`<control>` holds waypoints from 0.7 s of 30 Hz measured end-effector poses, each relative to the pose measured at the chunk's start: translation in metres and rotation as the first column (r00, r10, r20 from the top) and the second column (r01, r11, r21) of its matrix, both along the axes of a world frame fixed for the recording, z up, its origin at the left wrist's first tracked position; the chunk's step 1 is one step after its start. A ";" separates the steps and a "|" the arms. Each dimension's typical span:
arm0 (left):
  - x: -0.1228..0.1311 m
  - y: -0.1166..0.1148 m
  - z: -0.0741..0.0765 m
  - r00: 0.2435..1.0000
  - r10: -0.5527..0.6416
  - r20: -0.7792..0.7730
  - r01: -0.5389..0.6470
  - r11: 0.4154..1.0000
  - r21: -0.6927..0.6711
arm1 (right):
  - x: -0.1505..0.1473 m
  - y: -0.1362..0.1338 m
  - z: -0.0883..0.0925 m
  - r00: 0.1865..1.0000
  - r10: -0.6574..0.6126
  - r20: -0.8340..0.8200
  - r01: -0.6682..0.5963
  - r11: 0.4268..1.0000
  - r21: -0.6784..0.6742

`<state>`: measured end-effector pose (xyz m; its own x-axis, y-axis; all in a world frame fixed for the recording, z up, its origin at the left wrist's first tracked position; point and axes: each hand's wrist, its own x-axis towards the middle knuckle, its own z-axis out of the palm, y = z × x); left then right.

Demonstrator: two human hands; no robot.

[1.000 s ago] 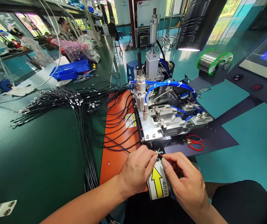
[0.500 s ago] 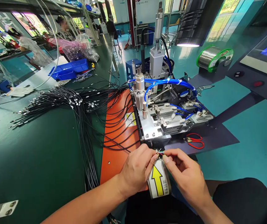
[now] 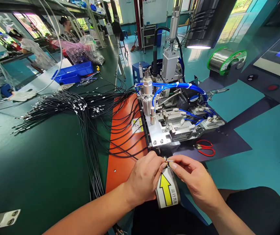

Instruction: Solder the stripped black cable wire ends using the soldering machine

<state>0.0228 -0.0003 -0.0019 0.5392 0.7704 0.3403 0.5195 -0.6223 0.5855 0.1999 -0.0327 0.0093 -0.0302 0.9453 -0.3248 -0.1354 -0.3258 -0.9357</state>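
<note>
My left hand [image 3: 143, 178] pinches the stripped end of a black cable [image 3: 127, 154], whose thin coloured wires [image 3: 169, 160] stick out between my fingertips. Opposite it, my right hand [image 3: 196, 181] pinches those same wire tips. Both hands hover just above a metal part carrying a yellow arrow label [image 3: 166, 189], at the front edge of a small pneumatic machine [image 3: 171, 125] with blue air hoses. The cable runs left across an orange plate [image 3: 124, 143].
A large bundle of black cables [image 3: 64, 107] fans across the green bench. Red-handled scissors [image 3: 204, 148] lie right of the machine. Behind stand a solder spool [image 3: 225, 62], a lamp [image 3: 203, 29] and a blue tray [image 3: 72, 72]. Other people work far left.
Both hands have edged up toward the machine's front with the wire tips still pinched; the view shifted slightly and the arrow label shows more fully.
</note>
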 end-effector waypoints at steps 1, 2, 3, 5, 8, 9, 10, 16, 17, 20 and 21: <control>0.000 0.000 0.000 1.000 0.001 -0.003 -0.001 1.000 0.000 | 0.000 0.000 0.000 1.000 0.002 -0.001 -0.002 1.000 0.006; 0.000 0.000 0.000 1.000 0.001 -0.007 -0.001 1.000 -0.001 | 0.001 0.000 0.000 1.000 0.003 0.000 -0.003 1.000 0.014; 0.000 0.000 0.000 1.000 0.001 -0.011 -0.001 1.000 -0.002 | 0.001 0.000 0.000 1.000 0.004 0.003 -0.004 1.000 0.025; 0.000 0.000 0.001 1.000 0.001 -0.016 -0.001 1.000 -0.010 | 0.002 0.000 -0.002 1.000 0.008 0.011 -0.008 0.999 0.045; 0.000 0.000 0.002 1.000 0.001 -0.021 -0.001 1.000 -0.016 | 0.004 0.000 -0.004 0.999 0.023 0.034 -0.026 0.997 0.068; 0.000 0.000 0.003 1.000 0.001 -0.022 -0.001 1.000 -0.014 | 0.004 0.000 -0.005 0.999 0.027 0.046 -0.031 0.997 0.074; 0.000 0.000 0.003 1.000 0.000 -0.025 -0.001 1.000 -0.011 | 0.005 0.000 -0.005 0.998 0.031 0.057 -0.036 0.996 0.079; 0.001 0.000 0.004 0.999 -0.007 -0.041 0.007 1.000 0.011 | 0.006 0.001 -0.004 0.995 0.057 0.086 -0.065 0.994 0.088; 0.001 -0.001 0.004 0.999 -0.008 -0.045 0.008 1.000 0.017 | 0.007 0.001 -0.004 0.994 0.064 0.091 -0.072 0.994 0.088; 0.002 -0.001 0.004 0.998 -0.012 -0.059 0.014 0.999 0.033 | 0.010 0.002 -0.005 0.987 0.095 0.132 -0.109 0.989 0.101; 0.002 -0.001 0.004 0.998 -0.014 -0.063 0.016 0.999 0.037 | 0.011 0.003 -0.005 0.981 0.108 0.159 -0.126 0.986 0.111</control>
<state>0.0244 -0.0010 0.0019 0.5716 0.7495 0.3340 0.5451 -0.6511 0.5282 0.2106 -0.0295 0.0046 -0.1020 0.9704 -0.2189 0.0441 -0.2154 -0.9755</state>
